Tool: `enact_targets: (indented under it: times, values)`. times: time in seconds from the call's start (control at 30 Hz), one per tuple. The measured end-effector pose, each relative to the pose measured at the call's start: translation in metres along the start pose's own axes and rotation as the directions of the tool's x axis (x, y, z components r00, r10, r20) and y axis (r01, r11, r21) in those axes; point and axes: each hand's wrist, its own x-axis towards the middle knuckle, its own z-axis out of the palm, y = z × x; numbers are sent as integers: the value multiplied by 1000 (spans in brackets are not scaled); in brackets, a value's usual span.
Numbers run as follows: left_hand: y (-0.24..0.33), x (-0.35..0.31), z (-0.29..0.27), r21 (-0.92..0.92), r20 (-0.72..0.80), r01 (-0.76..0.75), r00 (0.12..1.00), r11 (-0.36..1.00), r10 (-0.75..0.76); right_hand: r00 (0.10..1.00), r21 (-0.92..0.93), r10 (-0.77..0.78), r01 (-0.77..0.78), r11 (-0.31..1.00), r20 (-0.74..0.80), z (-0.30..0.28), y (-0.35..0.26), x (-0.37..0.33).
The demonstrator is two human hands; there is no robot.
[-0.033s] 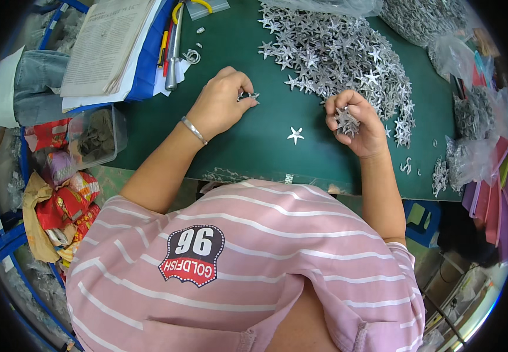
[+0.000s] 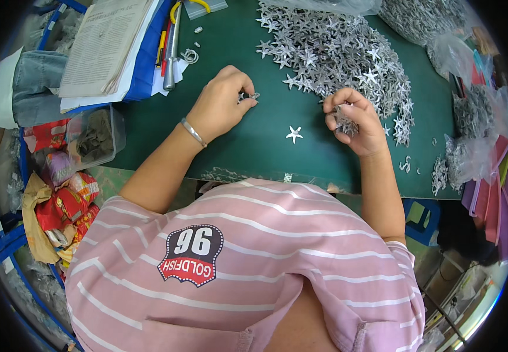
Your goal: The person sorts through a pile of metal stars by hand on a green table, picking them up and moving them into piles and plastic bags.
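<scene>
My left hand (image 2: 222, 104) is closed in a pinch on a small grey metal star piece (image 2: 254, 95); its fingers partly hide the piece, and whether more than one is in there I cannot tell. Several grey star pieces (image 2: 346, 121) are bunched in the curled fingers of my right hand (image 2: 362, 124), just above the table. Between the hands a single bright silver star (image 2: 294, 134) lies flat on the green table (image 2: 230, 155). Beyond my right hand spreads a large heap of grey metal stars (image 2: 330, 53).
At the far left, papers (image 2: 104, 50) rest on a blue tray, with pens and a metal rod (image 2: 172, 64) beside it. Below stands a clear plastic box (image 2: 119, 132). Bags of metal parts (image 2: 424, 20) crowd the far right. Small hooks (image 2: 405, 165) lie near the right edge.
</scene>
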Motion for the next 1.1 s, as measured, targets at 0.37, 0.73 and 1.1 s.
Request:
enact_targets:
  times: [0.37,0.73,1.1]
  values:
    - [16,-21,-2,-125,22,-112,993,986,116,970,-983,-204,157,97,135,44,23,-11]
    - [7,-13,25,-856,518,509,841,-97,-155,992,237,-110,122,964,-61,21,12,-7]
    - [41,8,40,-686,640,411,734,-601,-229,719,-854,-622,498,149,310,87,16,-5]
